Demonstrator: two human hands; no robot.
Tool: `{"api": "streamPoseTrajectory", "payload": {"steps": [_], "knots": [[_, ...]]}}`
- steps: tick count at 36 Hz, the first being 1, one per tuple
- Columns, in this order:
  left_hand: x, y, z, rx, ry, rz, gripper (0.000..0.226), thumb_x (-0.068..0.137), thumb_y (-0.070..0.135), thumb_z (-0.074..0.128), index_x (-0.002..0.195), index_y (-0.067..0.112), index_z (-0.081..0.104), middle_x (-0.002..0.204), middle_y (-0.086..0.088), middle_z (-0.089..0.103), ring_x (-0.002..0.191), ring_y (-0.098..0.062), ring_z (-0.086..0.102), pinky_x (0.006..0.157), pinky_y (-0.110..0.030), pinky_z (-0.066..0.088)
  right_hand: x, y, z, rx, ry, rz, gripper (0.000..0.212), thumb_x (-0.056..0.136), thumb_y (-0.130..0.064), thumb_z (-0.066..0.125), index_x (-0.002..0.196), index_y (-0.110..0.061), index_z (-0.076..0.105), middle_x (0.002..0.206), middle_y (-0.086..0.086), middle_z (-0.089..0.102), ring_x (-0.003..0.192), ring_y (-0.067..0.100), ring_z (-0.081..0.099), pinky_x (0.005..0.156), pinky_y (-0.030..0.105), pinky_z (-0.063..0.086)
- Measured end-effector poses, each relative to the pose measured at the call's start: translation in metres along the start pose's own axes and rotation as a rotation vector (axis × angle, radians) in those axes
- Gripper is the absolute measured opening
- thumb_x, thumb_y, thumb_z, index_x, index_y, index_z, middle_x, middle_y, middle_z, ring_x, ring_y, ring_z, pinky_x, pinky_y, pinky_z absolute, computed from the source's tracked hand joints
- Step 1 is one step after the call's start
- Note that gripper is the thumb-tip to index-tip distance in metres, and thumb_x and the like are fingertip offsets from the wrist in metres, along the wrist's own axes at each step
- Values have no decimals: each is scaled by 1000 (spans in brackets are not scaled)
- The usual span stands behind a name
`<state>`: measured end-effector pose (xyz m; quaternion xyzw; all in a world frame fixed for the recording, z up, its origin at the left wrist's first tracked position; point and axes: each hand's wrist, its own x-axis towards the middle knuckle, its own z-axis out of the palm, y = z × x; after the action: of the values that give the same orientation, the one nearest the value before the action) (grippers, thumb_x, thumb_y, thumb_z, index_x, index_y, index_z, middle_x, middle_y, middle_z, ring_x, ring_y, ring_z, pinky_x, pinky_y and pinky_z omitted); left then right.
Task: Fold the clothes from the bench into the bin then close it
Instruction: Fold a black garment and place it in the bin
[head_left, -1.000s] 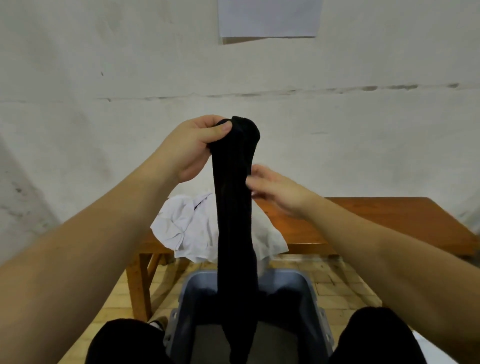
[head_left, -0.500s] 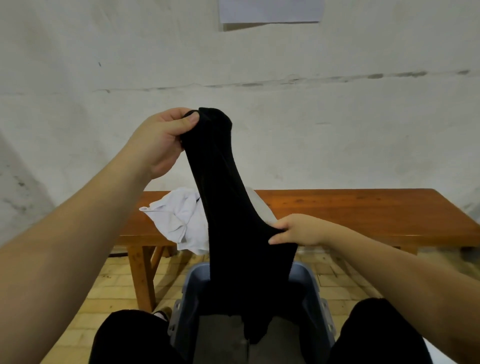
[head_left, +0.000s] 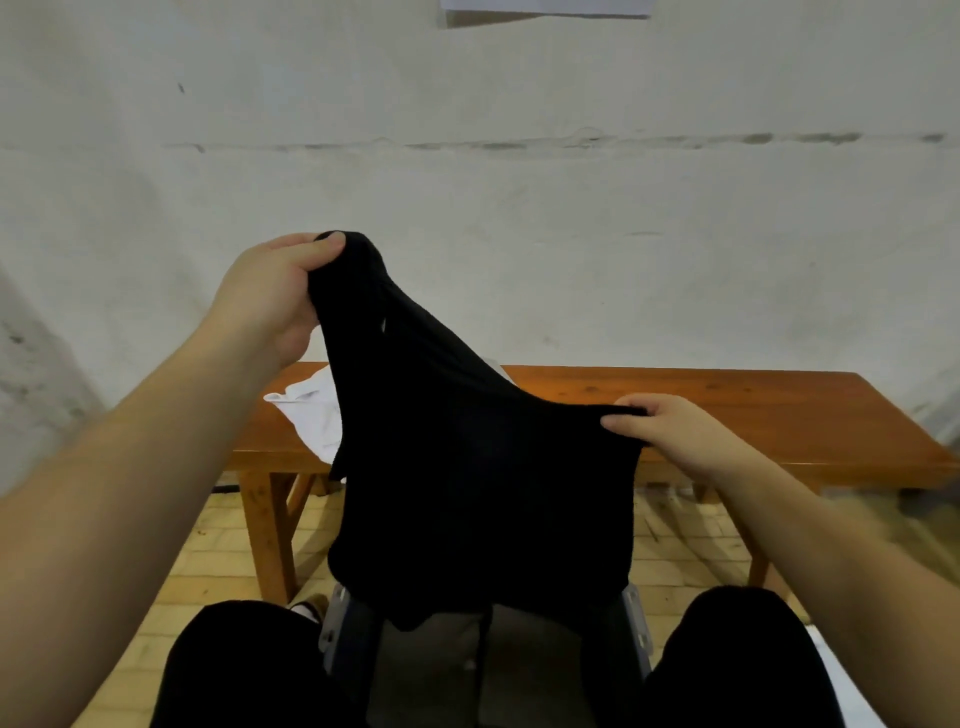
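A black garment (head_left: 483, 483) hangs spread out in front of me, above the grey bin (head_left: 636, 621) that stands between my knees. My left hand (head_left: 270, 296) grips its top corner, raised high at the left. My right hand (head_left: 670, 431) pinches the other edge, lower and to the right. The cloth's lower end drops into the bin and hides most of its opening. A white garment (head_left: 311, 410) lies crumpled on the wooden bench (head_left: 727, 410), partly hidden behind the black one.
The bench stands against a white wall, with a tiled floor (head_left: 218, 561) beneath it. My knees in black trousers (head_left: 234, 660) flank the bin. A white object (head_left: 836, 670) shows at the lower right edge.
My right hand has pulled the garment's edge out to the right, spreading the narrow hanging cloth wide. My left hand has held its grip and dropped slightly.
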<state>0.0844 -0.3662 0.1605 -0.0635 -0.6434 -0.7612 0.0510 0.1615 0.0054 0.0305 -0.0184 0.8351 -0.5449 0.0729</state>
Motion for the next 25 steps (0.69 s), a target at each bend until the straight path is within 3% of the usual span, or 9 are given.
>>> {"api": "streamPoseTrajectory", "payload": {"steps": [3, 5, 7, 9, 11, 14, 17, 21, 25], "knots": [[-3, -2, 12, -103, 22, -52, 14, 95, 10, 59, 103, 1, 66, 93, -9, 73, 88, -22, 73, 74, -33, 58, 1, -6, 14, 287, 31, -45, 25, 93, -28, 64, 115, -18, 72, 113, 8, 73, 109, 28, 67, 102, 44, 46], [-5, -2, 25, -194, -1, -114, 17, 95, 9, 59, 106, -3, 64, 95, -12, 71, 87, -28, 73, 69, -35, 59, 3, -20, 30, 424, -9, -73, 34, 88, -25, 66, 121, -16, 68, 120, 11, 70, 115, 31, 64, 101, 43, 48], [-6, -4, 42, -254, -43, -175, 21, 94, 8, 59, 111, -5, 62, 108, -20, 67, 102, -39, 68, 72, -44, 61, 6, -36, 47, 487, -43, -106, 41, 84, -23, 68, 125, -19, 66, 133, 3, 63, 124, 22, 59, 105, 37, 44], [-8, -6, 60, -279, -75, -209, 20, 94, 7, 57, 111, -4, 62, 116, -22, 64, 111, -40, 64, 81, -48, 60, 9, -51, 63, 402, -51, -127, 35, 84, -23, 70, 119, -21, 71, 145, -14, 52, 132, 4, 49, 110, 27, 35], [-9, -10, 75, -301, -99, -231, 20, 94, 7, 58, 110, -5, 63, 115, -23, 65, 107, -38, 66, 83, -47, 59, 10, -60, 81, 294, -97, -105, 22, 89, -18, 69, 109, -21, 75, 140, -24, 52, 125, -9, 50, 105, 20, 35], [-8, -24, 90, -329, -131, -291, 22, 94, 10, 60, 109, -4, 65, 112, -22, 69, 101, -36, 69, 88, -48, 57, 5, -63, 105, 198, -198, -65, 10, 92, -17, 66, 99, -18, 74, 104, -12, 71, 97, 5, 68, 85, 19, 48], [-9, -45, 93, -371, -125, -337, 23, 97, 13, 57, 113, -2, 65, 114, -18, 69, 101, -29, 69, 88, -39, 58, -2, -58, 115, 192, -195, -70, 12, 95, -20, 63, 103, -15, 71, 90, -5, 73, 87, 9, 70, 74, 14, 49], [-18, -73, 78, -452, -188, -351, 25, 101, 23, 53, 114, 4, 61, 108, -13, 67, 92, -23, 70, 81, -32, 58, -4, -45, 114, 344, -71, -74, 9, 95, -14, 63, 93, -13, 72, 87, 2, 71, 88, 17, 68, 85, 31, 51], [-36, -112, 57, -196, -146, -339, 43, 99, 38, 52, 133, 12, 51, 129, -6, 62, 111, -22, 65, 89, -33, 52, -5, -38, 106, 520, 37, -53, 14, 94, -17, 63, 102, -15, 73, 103, 13, 72, 102, 28, 68, 96, 44, 50]]}}
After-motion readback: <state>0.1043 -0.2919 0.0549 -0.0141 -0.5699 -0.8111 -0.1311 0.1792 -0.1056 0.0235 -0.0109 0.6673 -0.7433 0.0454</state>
